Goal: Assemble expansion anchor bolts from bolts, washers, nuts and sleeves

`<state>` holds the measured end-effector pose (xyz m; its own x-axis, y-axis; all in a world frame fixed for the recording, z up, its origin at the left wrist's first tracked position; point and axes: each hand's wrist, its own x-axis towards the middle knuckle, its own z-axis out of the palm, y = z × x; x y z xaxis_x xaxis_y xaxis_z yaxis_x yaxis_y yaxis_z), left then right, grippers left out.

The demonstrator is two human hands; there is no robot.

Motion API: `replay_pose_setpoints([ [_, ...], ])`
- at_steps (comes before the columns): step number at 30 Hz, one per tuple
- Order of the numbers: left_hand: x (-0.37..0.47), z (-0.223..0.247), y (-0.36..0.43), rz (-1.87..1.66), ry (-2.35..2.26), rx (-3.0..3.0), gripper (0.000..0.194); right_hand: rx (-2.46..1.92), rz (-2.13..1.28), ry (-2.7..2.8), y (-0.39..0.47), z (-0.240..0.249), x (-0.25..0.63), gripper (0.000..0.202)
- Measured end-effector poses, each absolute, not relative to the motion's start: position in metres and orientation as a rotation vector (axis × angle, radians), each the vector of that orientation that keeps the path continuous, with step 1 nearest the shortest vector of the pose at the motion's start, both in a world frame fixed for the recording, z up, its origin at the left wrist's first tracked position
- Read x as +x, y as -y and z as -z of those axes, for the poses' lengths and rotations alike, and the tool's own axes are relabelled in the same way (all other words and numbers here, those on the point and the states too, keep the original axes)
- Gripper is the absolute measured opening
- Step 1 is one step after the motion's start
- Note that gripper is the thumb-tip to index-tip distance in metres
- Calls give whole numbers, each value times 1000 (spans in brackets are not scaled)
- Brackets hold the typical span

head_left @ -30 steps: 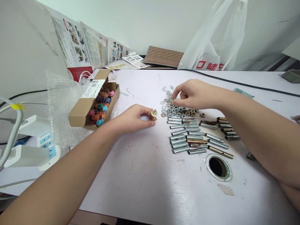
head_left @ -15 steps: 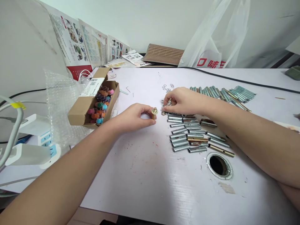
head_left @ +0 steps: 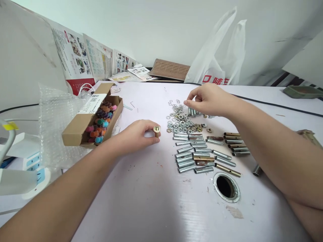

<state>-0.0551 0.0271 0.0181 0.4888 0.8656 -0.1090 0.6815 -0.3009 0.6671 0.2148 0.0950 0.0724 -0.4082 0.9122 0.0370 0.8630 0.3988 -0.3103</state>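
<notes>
My left hand (head_left: 142, 134) is closed on a brass-coloured bolt (head_left: 156, 131), held upright between thumb and fingers just left of the small parts. A flat washer rings the bolt near its top. My right hand (head_left: 205, 98) hovers over the far side of the loose pile of washers and nuts (head_left: 180, 121), thumb and index finger pinched together. Whatever lies between those fingertips is too small or hidden to make out. Part of a row of metal rods (head_left: 193, 112) shows beneath that hand. Nearer to me, several silver and brass-toned metal sleeves (head_left: 185, 164) lie in rows.
An open cardboard box (head_left: 75, 134) of colourful capped pieces stands at left on bubble wrap (head_left: 54, 134). Right of the sleeves is a round table hole (head_left: 226, 187). A white plastic bag (head_left: 214, 64), a black cable (head_left: 277, 107) and a green container (head_left: 302, 91) lie towards the back.
My right hand has lifted from the near part of the washer pile and moved away and to the right. The view has shifted slightly; my left hand keeps its hold on the bolt.
</notes>
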Motion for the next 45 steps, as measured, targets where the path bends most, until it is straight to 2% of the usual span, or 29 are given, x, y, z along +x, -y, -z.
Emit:
replay_pose_setpoints([
  [4,-57,-17,-27,-334,-1338,2152,21,-1502,-319,2488,-98,-49,205,28],
  [10,-53,-13,-30,-395,-1351,2153,18,-1500,-257,2606,-102,-29,198,35],
  [20,-50,-6,-32,-482,-1354,2105,18,-1631,-519,2584,-109,-35,203,27],
  [24,-50,-7,-32,-474,-1348,2118,17,-1637,-492,2532,-110,-44,207,23],
  [29,-49,-10,-31,-458,-1358,2114,16,-1725,-577,2426,-113,-49,215,28],
  [39,-48,-11,-31,-441,-1361,2115,18,-1636,-410,2564,-125,-34,224,33],
  [45,-48,-11,-31,-445,-1352,2119,18,-1747,-573,2460,-121,-44,227,33],
])
